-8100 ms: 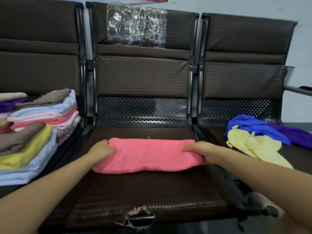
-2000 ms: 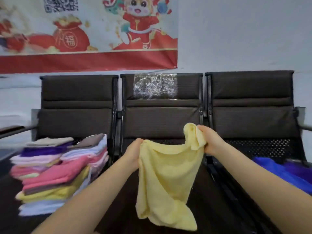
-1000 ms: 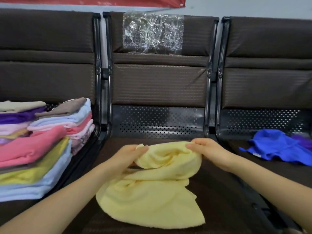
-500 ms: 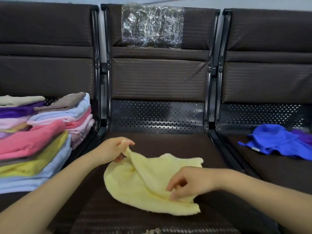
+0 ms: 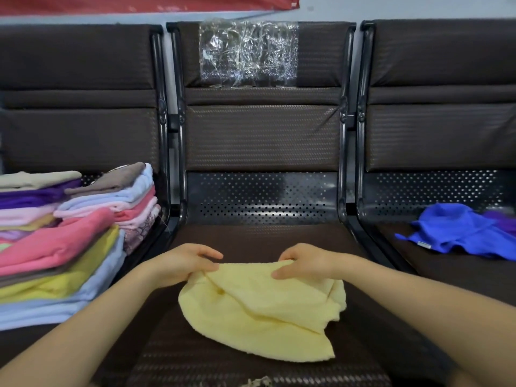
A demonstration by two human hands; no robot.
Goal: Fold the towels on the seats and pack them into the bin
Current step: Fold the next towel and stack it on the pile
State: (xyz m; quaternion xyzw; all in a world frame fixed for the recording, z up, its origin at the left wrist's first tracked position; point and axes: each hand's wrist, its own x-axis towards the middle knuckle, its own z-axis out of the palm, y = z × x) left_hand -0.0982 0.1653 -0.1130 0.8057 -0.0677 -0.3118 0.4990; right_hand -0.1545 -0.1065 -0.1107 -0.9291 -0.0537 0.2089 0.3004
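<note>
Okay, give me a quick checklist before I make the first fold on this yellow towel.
1. Left hand pinches the yellow towel at its far edge: ok.
2. Right hand grips the far edge: ok.
3. Towel spread flat: not ok, bunched and creased.
4. Towel lies on the middle seat: ok.
5. Folded stack clear of the towel: ok.
6. Bin in sight: not ok, none visible.

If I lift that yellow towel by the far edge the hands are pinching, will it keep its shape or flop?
Likely floppy: the yellow towel already lies in soft, rumpled folds on the middle seat. It probably weighs little, since the left hand and right hand raise its edge with fingertip pinches. Its nappy surface looks grippy, so slipping seems unlikely.
</note>
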